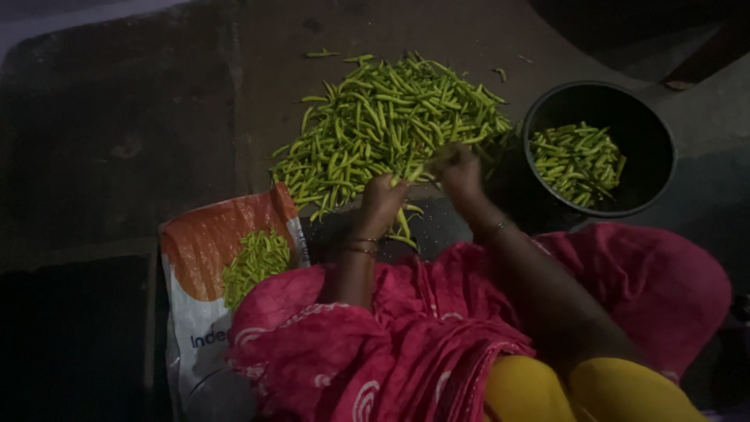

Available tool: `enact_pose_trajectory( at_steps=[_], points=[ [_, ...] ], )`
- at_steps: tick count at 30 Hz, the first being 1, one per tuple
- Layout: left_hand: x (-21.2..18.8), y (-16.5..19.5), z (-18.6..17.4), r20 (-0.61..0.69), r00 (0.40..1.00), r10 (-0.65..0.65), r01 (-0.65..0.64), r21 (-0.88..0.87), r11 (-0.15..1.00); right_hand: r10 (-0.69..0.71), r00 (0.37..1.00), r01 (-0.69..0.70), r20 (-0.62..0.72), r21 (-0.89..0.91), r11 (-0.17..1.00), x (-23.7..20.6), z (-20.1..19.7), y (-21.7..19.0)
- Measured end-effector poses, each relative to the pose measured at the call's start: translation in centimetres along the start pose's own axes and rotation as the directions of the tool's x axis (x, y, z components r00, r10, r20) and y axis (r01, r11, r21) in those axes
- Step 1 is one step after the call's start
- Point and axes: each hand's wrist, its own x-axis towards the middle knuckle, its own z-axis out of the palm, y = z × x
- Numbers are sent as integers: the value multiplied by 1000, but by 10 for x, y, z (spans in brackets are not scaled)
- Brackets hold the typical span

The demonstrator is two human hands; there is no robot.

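Chillies in the heap [387, 125]: yellow-green, glossy. Bowl [652, 133]: black, with a smaller green batch inside. Sack [195, 258]: woven, orange upper panel, white lower panel with dark blue lettering; pale green bits on it. Garment [406, 344]: deep pink with white curling print; yellow cloth [594, 395] below. Floor [117, 133]: dark grey-brown. Bangles [359, 245]: gold-toned.
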Motion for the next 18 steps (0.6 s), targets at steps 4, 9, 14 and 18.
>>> enact_pose_trajectory(
  at_steps=[4, 9, 14, 18],
  points=[
    [1, -1, -9, -24, 999, -21, 19, -72, 997, 46, 998, -38, -34, 204, 978, 9, -23, -19],
    [6, -4, -2, 135, 985, -106, 132, -197, 972, 367, 869, -323, 332, -182, 929, -7, -16, -14],
    [8, -13, -5, 119, 991, -59, 100, -382, 919, -191, 933, 332, 306, -523, 785, 23, -53, -45],
    [10, -19, -15, 80, 995, -58, 92, -541, 836, -700, 693, 229, 174, -973, -16, 38, -126, -82]
  ],
)
